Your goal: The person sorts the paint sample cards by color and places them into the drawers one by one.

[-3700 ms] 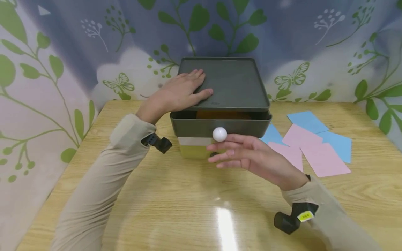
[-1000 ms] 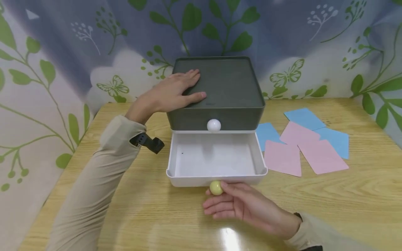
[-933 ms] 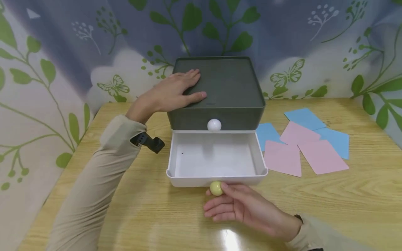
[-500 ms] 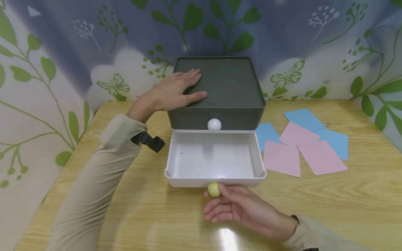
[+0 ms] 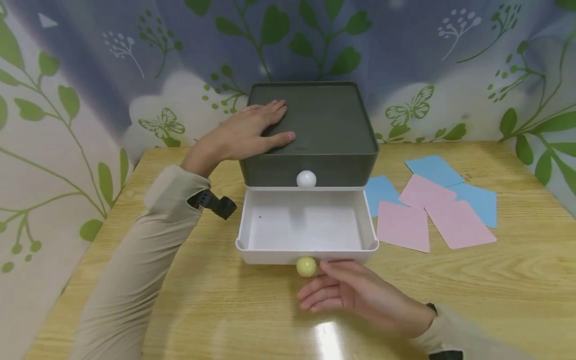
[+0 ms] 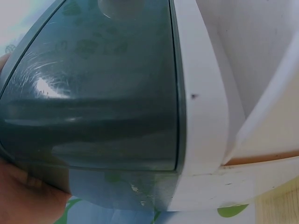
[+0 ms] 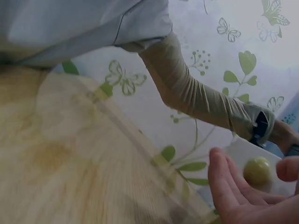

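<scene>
A small two-drawer box (image 5: 328,115) with a dark grey-green top stands on the table. My left hand (image 5: 252,130) rests flat on its lid, fingers spread. The dark upper drawer, with a white round knob (image 5: 306,179), is pushed in. Below it, the white lower drawer (image 5: 270,257) is pulled out, and only a small dark speck shows on its floor. My right hand (image 5: 364,297) is just right of the drawer's yellow knob (image 5: 306,266), its fingers loosely extended. In the right wrist view, the yellow knob (image 7: 257,171) shows between parted thumb and fingers.
Several pink cards (image 5: 402,227) and blue cards (image 5: 434,169) lie overlapping on the wooden table (image 5: 202,300), right of the box. A leaf-patterned curtain (image 5: 396,40) hangs behind and to the left.
The upper drawer, partly open at first, has been pushed in, and the lower one pulled out. My right hand has just let go of the yellow knob. My left hand stays on the lid.
</scene>
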A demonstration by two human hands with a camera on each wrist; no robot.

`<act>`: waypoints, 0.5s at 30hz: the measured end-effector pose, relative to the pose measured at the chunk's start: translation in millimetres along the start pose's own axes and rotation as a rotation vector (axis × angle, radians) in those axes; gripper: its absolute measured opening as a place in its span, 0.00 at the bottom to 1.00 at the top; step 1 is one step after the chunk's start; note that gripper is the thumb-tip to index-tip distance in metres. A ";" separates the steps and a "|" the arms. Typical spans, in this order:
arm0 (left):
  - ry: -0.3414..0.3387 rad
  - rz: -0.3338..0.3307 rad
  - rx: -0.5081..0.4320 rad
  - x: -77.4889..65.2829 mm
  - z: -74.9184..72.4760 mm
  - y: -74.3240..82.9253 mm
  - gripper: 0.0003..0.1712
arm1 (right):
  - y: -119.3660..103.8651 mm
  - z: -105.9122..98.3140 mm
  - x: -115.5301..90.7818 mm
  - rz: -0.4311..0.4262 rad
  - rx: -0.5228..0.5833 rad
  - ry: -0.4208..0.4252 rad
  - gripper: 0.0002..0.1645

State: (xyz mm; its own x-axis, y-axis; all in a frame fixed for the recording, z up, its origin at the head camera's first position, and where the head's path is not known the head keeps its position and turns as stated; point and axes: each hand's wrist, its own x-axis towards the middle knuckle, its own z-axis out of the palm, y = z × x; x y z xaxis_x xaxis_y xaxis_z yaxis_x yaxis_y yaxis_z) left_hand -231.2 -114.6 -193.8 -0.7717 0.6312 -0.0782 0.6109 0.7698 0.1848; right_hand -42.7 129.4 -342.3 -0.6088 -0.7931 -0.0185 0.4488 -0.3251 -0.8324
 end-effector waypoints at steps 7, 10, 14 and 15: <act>0.005 0.010 -0.022 -1.8 -0.9 -0.4 0.44 | -39.4 -54.8 -48.8 -0.008 -0.848 0.048 0.14; 0.010 0.008 -0.022 -2.4 -1.4 -1.2 0.44 | -64.9 -82.6 -60.9 0.002 -1.304 0.287 0.15; 0.010 0.001 -0.018 -2.6 -1.2 -2.2 0.44 | -90.5 -113.9 -62.9 0.181 -1.583 0.563 0.32; 0.010 0.000 -0.016 -2.6 -1.3 -2.2 0.44 | -94.6 -120.1 -61.9 0.237 -1.618 0.581 0.38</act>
State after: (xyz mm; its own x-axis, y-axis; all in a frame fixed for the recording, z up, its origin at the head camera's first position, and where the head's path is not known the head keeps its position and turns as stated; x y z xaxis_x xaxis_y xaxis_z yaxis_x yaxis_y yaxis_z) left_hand -230.8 -118.1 -192.7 -0.7731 0.6305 -0.0687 0.6085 0.7679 0.2002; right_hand -126.1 271.1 -328.9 -0.9318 -0.3516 -0.0907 -0.2784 0.8521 -0.4432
